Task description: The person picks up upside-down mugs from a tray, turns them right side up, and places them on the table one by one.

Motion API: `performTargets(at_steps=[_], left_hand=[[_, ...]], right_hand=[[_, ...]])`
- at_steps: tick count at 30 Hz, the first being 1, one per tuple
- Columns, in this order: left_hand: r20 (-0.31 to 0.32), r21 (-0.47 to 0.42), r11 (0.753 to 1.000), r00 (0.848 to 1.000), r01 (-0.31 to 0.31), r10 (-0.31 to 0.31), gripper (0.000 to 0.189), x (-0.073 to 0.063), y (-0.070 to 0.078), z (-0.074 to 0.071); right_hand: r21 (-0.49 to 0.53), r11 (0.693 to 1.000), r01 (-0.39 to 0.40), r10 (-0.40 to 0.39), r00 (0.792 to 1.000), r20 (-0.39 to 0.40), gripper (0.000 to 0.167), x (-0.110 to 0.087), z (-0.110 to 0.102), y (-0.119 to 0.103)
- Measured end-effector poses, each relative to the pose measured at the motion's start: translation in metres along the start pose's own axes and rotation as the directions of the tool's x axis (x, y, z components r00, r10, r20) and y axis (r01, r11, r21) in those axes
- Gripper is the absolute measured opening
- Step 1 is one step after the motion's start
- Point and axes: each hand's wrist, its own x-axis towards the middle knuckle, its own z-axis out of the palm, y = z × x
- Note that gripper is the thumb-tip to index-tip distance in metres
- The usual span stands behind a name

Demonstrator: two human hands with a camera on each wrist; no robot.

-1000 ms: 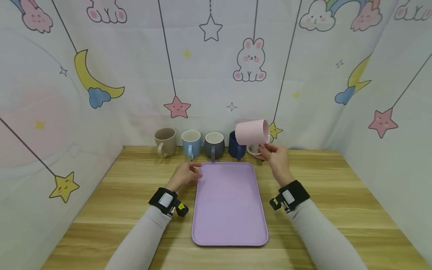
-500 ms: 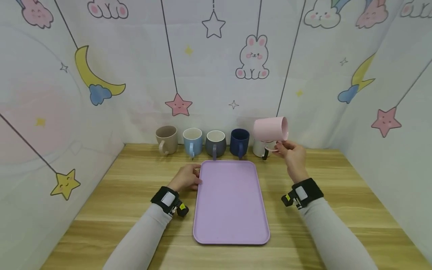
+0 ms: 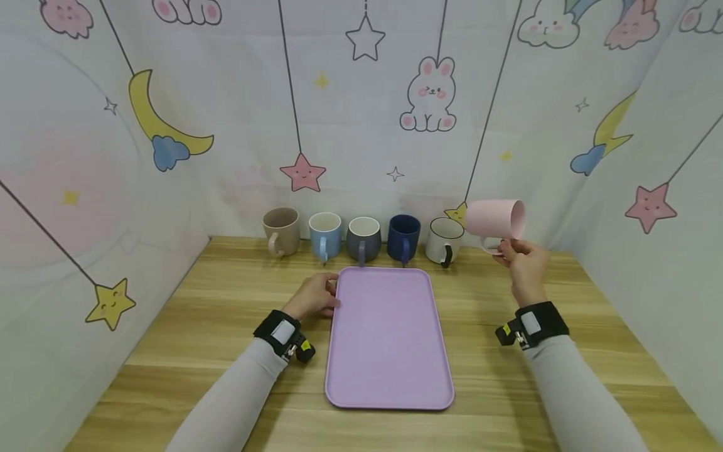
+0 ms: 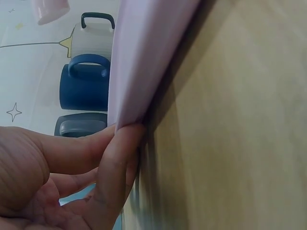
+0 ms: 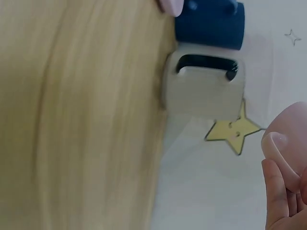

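Note:
A pink mug hangs in the air at the back right, lying on its side with its mouth to the right. My right hand holds it by the handle, which points down. In the right wrist view, fingers touch that handle at the frame's right edge. My left hand is at the upper left edge of a purple tray lying on the table. Seen from the left wrist, thumb and finger pinch the tray's rim.
Along the back wall stand several mugs in a row: beige, light blue, grey, navy and white with a black handle. A printed cloth hangs behind the wooden table.
My right hand has carried the pink mug rightward, from in front of the navy mug to beyond the white one, which now shows fully. My left hand stays at the tray's edge.

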Motion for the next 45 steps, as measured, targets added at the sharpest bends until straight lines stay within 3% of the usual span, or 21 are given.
performTargets(at_steps=[9, 17, 22, 29, 34, 36, 40, 45], left_hand=[[0.012, 0.016, 1.0, 1.0, 0.006, -0.006, 0.066, 0.0, 0.0, -0.001], [0.012, -0.008, 1.0, 1.0, -0.007, 0.007, 0.065, 0.001, -0.002, 0.0], [0.01, -0.035, 0.999, 1.0, -0.023, 0.024, 0.064, 0.0, -0.004, -0.001], [0.011, -0.038, 0.999, 1.0, -0.019, 0.02, 0.064, -0.001, -0.003, -0.001], [0.003, -0.006, 1.0, 1.0, -0.024, 0.024, 0.064, -0.002, 0.002, -0.004], [-0.008, 0.006, 1.0, 1.0, -0.027, 0.027, 0.064, -0.001, 0.004, -0.005], [-0.022, 0.009, 1.0, 1.0, -0.017, 0.017, 0.065, -0.002, 0.004, -0.004], [-0.018, -0.014, 1.0, 1.0, -0.014, 0.013, 0.067, -0.004, 0.0, 0.003]], right_hand=[[-0.102, 0.99, -0.095, 0.082, 0.988, -0.13, 0.031, 0.001, -0.024, 0.018], [-0.249, 0.954, -0.167, 0.133, 0.98, -0.149, 0.028, 0.004, -0.027, 0.024], [-0.447, 0.876, -0.181, 0.146, 0.983, -0.112, 0.034, 0.009, -0.023, 0.024], [-0.612, 0.776, -0.155, 0.114, 0.988, -0.106, 0.03, 0.016, -0.019, 0.031], [-0.766, 0.639, -0.066, 0.035, 0.998, -0.056, 0.017, 0.023, -0.011, 0.03], [-0.792, 0.61, -0.035, 0.013, 0.999, -0.034, 0.019, 0.025, -0.007, 0.029], [-0.812, 0.583, -0.014, 0.004, 1.0, -0.014, 0.035, 0.028, 0.001, 0.026], [-0.85, 0.526, -0.023, 0.021, 1.0, -0.014, 0.029, 0.029, 0.004, 0.026]])
